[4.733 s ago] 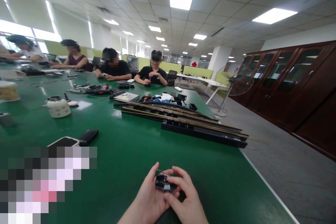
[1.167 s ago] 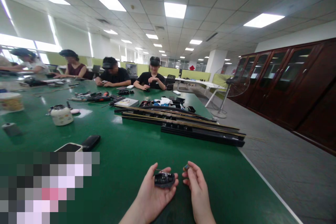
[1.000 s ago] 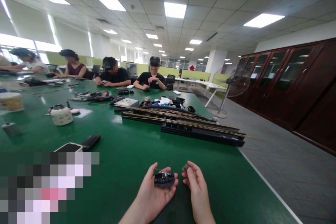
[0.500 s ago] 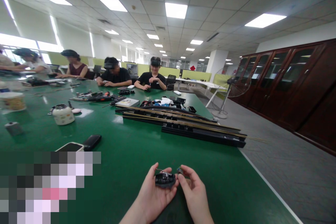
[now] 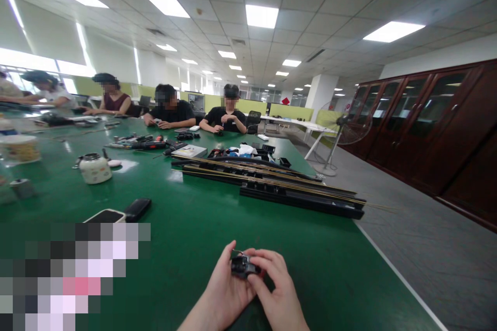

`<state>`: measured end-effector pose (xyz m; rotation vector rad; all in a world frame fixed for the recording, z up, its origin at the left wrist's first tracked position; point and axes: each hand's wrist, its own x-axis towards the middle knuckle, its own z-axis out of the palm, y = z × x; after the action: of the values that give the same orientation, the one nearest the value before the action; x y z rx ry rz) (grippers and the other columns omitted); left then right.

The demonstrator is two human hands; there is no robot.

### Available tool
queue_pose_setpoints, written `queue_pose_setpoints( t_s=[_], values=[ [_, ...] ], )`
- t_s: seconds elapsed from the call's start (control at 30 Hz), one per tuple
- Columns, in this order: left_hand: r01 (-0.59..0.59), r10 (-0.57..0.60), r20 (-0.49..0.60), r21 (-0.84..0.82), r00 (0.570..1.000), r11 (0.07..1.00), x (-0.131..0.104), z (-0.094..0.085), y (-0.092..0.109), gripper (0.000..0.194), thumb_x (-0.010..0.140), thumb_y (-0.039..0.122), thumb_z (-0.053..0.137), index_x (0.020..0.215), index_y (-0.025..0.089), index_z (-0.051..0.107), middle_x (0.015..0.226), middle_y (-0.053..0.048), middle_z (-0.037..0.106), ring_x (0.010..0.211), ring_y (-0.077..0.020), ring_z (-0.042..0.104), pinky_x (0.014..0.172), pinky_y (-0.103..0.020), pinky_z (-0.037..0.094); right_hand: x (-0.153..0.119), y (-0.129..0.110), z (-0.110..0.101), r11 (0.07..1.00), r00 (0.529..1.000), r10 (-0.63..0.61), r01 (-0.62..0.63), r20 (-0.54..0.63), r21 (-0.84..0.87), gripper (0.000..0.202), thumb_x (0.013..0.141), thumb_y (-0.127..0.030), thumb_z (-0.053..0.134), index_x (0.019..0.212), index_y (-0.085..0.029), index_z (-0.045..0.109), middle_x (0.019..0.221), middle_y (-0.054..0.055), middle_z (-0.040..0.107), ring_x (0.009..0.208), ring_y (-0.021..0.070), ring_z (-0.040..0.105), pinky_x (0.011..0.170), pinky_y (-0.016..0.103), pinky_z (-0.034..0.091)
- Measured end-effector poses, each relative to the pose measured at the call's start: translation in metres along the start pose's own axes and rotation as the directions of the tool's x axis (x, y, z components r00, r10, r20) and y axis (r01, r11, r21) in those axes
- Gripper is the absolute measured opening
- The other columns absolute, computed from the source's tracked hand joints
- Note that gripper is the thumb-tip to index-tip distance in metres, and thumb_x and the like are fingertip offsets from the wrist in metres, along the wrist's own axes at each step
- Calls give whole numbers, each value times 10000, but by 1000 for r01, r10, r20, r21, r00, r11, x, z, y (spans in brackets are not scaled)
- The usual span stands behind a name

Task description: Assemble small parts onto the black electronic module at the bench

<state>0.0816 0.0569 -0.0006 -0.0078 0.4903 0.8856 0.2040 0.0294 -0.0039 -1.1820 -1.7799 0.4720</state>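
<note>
A small black plastic housing (image 5: 239, 266) lies open side up, its inner parts exposed and a thin wire at its top edge. My left hand (image 5: 229, 289) cradles it from below and behind, thumb raised along its left side and fingers curled under it. From the right, my right hand (image 5: 275, 284) closes over the housing's right end, with the thumb at the lower edge and the fingertips on top. Whatever small part is between these fingertips is hidden by them. Both hands are above the green table (image 5: 186, 258).
Ahead lie long black rails (image 5: 303, 201) with thin brass-coloured rods. To the left are a phone (image 5: 106, 216), a black case (image 5: 137, 209), a white jar (image 5: 95, 168) and a power drill (image 5: 176, 148). Several people sit along the far side. The table edge (image 5: 399, 274) runs at right.
My right hand has moved left, bringing its fingers from beside the housing onto its right end. The small grey part it pinched earlier is no longer visible. My left hand stays nearly still.
</note>
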Motion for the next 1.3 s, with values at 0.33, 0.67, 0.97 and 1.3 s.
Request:
queue_pose_setpoints(
  t_s=[0.33,0.67,0.97,1.3],
  values=[
    [-54,54,10,-24,998,998,-2,5,-4,252,766,381,508,753,129,523,698,-39,600,592,-124,570,592,-265,460,0,-5,0,995,994,102,-101,36,-23,229,704,-163,595,885,-289,658,1034,49,620,1014,254,511,880,422,387],
    [-55,55,16,-20,998,998,-1,3,-4,264,757,387,520,764,123,530,706,-39,605,592,-120,571,607,-271,470,0,-3,3,989,993,117,-119,24,86,282,651,-96,596,852,-283,662,1011,51,618,996,246,521,884,411,397],
    [-50,51,-8,89,999,995,0,2,-2,337,733,435,524,784,103,554,718,-100,634,672,-213,621,598,-326,490,1,-9,1,970,991,132,-128,-7,205,465,579,-7,567,968,-259,606,1053,34,605,1043,219,516,947,376,367],
    [-22,26,-54,81,998,996,-4,4,-1,348,721,436,535,897,136,526,792,-133,656,635,-193,634,620,-297,491,3,10,-2,821,909,414,-352,-44,449,340,789,-451,481,953,-181,605,880,71,670,857,202,624,765,298,489]
  ],
)
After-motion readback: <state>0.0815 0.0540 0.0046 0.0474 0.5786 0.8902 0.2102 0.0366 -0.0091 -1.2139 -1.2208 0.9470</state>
